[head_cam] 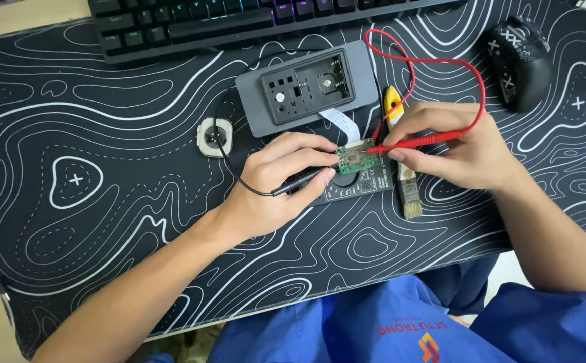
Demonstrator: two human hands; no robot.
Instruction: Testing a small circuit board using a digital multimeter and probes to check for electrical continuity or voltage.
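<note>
My left hand (281, 180) holds a black test probe (301, 181), its tip against a small green circuit board (356, 158). My right hand (456, 144) holds a red test probe (419, 142) whose tip touches the same board from the right. The board lies over a black multimeter (363, 185) on the desk mat. A red lead (441, 62) loops up from the red probe; a black lead (229, 121) curves left of my left hand.
A grey device case (306, 86) lies open-backed above the board, with a white ribbon cable (339, 122). A yellow-handled brush (404, 181) lies under my right hand. A small square white part (213, 136) sits left. Keyboard (239, 20) at top, black mouse (518, 64) top right.
</note>
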